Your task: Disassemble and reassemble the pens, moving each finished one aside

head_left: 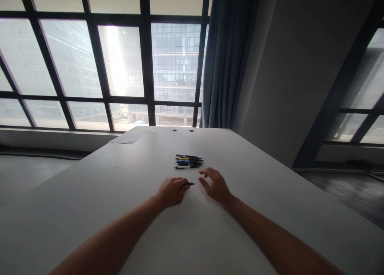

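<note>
My left hand is closed around a dark pen, whose pale tip sticks out to the right, low over the white table. Facing it, my right hand is open, thumb and fingers apart with nothing between them. The pen's tip points toward the gap of that hand without touching it. Just beyond both hands lies a group of several pens, side by side and roughly crosswise, in black, blue, yellow and white. The nearest of them, a black-and-white pen, lies slightly apart from the others.
The long white table stretches away toward large windows. Papers lie at its far left edge. Two dark round holes show near the far end. A blue curtain hangs behind, beside a grey wall.
</note>
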The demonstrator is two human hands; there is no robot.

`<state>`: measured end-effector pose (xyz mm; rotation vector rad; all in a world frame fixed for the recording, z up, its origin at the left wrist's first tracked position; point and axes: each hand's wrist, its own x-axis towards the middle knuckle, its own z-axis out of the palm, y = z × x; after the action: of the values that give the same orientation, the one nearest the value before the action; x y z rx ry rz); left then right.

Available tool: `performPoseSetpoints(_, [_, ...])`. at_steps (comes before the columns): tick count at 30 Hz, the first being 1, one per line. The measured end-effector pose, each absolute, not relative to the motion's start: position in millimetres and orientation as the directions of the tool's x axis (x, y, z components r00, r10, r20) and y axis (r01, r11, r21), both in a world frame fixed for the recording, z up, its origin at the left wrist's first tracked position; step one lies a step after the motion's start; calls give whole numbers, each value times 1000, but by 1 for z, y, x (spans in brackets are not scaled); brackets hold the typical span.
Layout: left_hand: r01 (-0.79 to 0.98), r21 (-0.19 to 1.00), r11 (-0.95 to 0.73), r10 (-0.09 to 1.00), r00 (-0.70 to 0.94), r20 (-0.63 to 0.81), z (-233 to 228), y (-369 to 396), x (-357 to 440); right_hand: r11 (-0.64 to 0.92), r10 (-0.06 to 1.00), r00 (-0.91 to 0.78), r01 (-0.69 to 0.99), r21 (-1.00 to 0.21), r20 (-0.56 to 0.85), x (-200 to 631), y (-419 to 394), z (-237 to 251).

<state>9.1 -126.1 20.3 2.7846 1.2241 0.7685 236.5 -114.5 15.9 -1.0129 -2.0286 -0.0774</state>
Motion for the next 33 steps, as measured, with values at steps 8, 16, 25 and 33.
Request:
performPoseSetpoints(8, [714,198,-672,721,569,396,22,-127,9,351,832,-187,906,-236,523,269,-82,-2])
performPoseSetpoints(16, [724,194,-662,733,572,369,23,-128,9,490,818,-315,820,-295,482,266,-83,-1])
performPoseSetpoints(25, [730,192,-656,734,558,386,22,-126,8,531,815,-334,758,-379,473,252,-94,9])
performPoseSetpoints(33, [734,191,-652,738,554,386,22,-125,7,533,814,-329,751,-390,479,244,-101,11])
